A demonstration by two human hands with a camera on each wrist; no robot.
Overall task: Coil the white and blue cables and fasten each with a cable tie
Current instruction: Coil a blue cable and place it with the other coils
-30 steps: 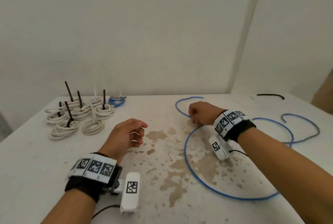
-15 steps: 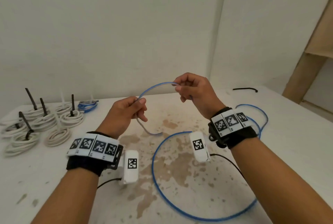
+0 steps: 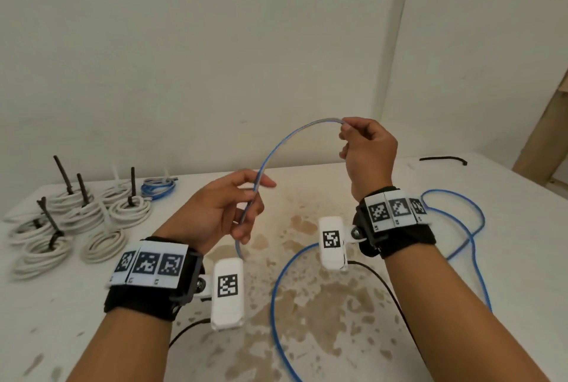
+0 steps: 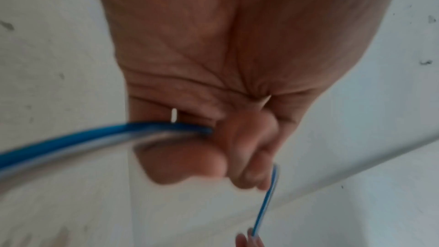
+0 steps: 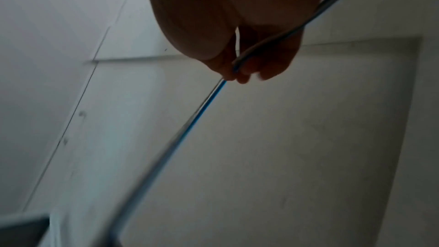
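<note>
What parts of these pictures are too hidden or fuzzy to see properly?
- Head view: the blue cable runs off the bottom edge, so its far end is cut off.
- Head view: the right hand covers where the cable goes on behind it.
- Left wrist view: the left hand is blurred; its fingertips are unclear.
- Right wrist view: dark and blurred.
- Head view: the white coils are too small to count loops.

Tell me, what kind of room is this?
Probably a plain workroom set up for cable bundling. There is a stained white table against bare white walls, a pile of tied white cable coils, and a loose blue cable being coiled.
</note>
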